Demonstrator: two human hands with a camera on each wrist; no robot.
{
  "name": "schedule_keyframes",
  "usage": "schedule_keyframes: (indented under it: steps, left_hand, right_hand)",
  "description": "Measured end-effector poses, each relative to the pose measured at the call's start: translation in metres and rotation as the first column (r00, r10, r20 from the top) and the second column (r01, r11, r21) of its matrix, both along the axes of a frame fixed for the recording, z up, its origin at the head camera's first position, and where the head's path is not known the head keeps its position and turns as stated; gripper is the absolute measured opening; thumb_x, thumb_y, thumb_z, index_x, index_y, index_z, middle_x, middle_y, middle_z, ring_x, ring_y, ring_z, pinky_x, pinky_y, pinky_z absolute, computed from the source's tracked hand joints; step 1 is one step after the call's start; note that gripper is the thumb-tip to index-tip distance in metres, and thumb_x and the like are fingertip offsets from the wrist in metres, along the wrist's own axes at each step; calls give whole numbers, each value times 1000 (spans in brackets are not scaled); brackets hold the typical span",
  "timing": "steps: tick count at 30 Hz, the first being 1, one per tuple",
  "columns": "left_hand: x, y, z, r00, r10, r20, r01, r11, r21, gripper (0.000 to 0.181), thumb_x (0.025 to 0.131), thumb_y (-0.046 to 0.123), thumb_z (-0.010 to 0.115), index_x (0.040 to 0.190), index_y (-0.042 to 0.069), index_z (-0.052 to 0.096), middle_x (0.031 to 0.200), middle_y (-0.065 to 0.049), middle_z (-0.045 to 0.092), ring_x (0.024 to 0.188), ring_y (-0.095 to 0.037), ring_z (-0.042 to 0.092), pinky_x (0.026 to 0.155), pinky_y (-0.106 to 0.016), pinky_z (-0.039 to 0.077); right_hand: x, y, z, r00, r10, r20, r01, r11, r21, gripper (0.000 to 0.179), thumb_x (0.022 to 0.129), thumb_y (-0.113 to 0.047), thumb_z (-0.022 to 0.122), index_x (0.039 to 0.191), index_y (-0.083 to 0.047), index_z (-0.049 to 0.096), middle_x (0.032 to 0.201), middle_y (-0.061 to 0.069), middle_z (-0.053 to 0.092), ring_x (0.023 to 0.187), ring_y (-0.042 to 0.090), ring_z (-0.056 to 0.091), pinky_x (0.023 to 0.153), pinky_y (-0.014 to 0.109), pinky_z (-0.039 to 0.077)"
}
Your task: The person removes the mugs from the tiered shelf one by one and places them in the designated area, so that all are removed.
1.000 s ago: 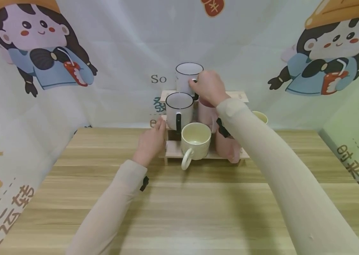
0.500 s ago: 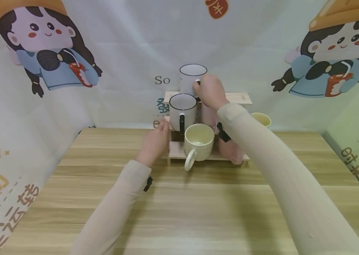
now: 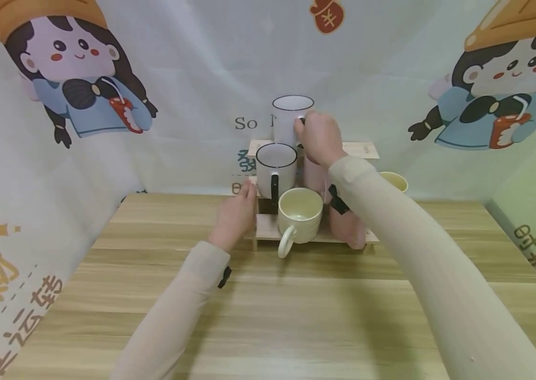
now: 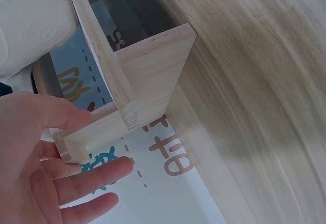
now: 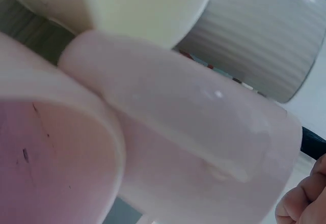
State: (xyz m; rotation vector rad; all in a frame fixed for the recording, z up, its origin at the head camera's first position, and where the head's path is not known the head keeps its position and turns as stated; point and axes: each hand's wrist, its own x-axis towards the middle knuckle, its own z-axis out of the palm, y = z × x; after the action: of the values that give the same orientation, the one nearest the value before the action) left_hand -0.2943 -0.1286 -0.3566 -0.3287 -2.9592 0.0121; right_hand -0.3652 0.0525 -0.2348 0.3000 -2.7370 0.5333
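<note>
On the top shelf of a small wooden tiered rack point(image 3: 357, 150) stands a white mug with a black rim point(image 3: 289, 120). My right hand point(image 3: 321, 136) grips its black handle; in the right wrist view curled fingers point(image 5: 304, 197) show beside the dark handle point(image 5: 311, 143). My left hand point(image 3: 235, 215) is at the rack's left end. In the left wrist view its thumb and fingers pinch a wooden bar point(image 4: 94, 130) of the rack, the lower fingers stretched out. A second black-rimmed white mug point(image 3: 268, 177) stands on the middle tier, handle facing forward.
A cream mug point(image 3: 302, 226) and a pink mug point(image 3: 347, 231) sit on the lowest tier. Another pink mug point(image 3: 313, 174) is on the middle tier, partly behind the right hand. A yellow mug point(image 3: 395, 182) shows behind the right forearm. A printed curtain point(image 3: 201, 79) backs the wood-grain table point(image 3: 268, 316).
The head view has shifted slightly, so the whole scene sits a little further right and lower. Both hands keep their places on the mug handle and the rack.
</note>
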Motion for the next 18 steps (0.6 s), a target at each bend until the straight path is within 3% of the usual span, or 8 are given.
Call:
schedule_keyframes:
  steps: [4, 9, 18]
  left_hand:
    - [0, 0, -1, 1000, -12, -27, 13, 1000, 28, 70, 82, 11, 63, 144, -3, 34, 152, -16, 36, 54, -18, 53, 44, -30, 48]
    - [2, -1, 0, 1000, -8, -4, 8, 999, 43, 70, 82, 11, 63, 145, -2, 33, 153, -16, 33, 57, -19, 54, 46, -30, 48]
    - [1, -1, 1, 1000, -14, 12, 13, 999, 41, 70, 84, 13, 62, 146, -1, 32, 154, -16, 32, 54, -16, 52, 44, -27, 45]
  right_hand:
    - [-1, 4, 2, 998, -19, -52, 19, 1000, -10, 38, 102, -31, 37, 85, -2, 56, 73, 8, 53, 65, 20, 49, 54, 24, 36]
    - [3, 9, 4, 994, -20, -111, 18, 1000, -26, 38, 101, -30, 39, 91, 1, 59, 76, 11, 57, 65, 22, 52, 54, 25, 40]
    - [4, 24, 7, 973, -13, -233, -1, 998, -60, 39, 99, -27, 43, 87, 6, 60, 77, 19, 61, 71, 29, 54, 64, 37, 49]
